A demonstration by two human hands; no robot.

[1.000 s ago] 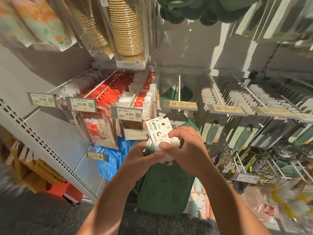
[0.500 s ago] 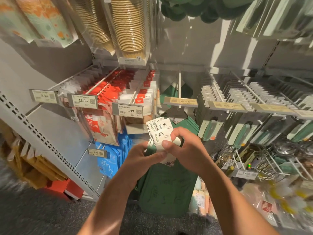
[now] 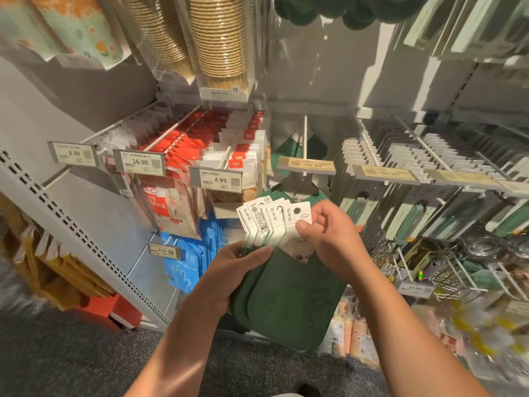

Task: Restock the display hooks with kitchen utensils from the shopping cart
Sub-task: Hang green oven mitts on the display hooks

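On the left, three shelf price tags read 8.99 point(image 3: 75, 153), 16.90 point(image 3: 140, 162) and 4.99 point(image 3: 219, 180). A lower tag point(image 3: 162, 250) by the blue packs reads 9.99. The stacked-cup pack above carries a round 35 point(image 3: 235, 89). At far right, low, a tag point(image 3: 414, 288) reads 15.90. The white header cards point(image 3: 274, 220) held in the middle bear Chinese characters, too small to read surely.

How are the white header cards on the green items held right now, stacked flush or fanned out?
Fanned out. The white header cards overlap in a staggered spread; the right hand pinches the rightmost card, and the left hand grips the green items below.
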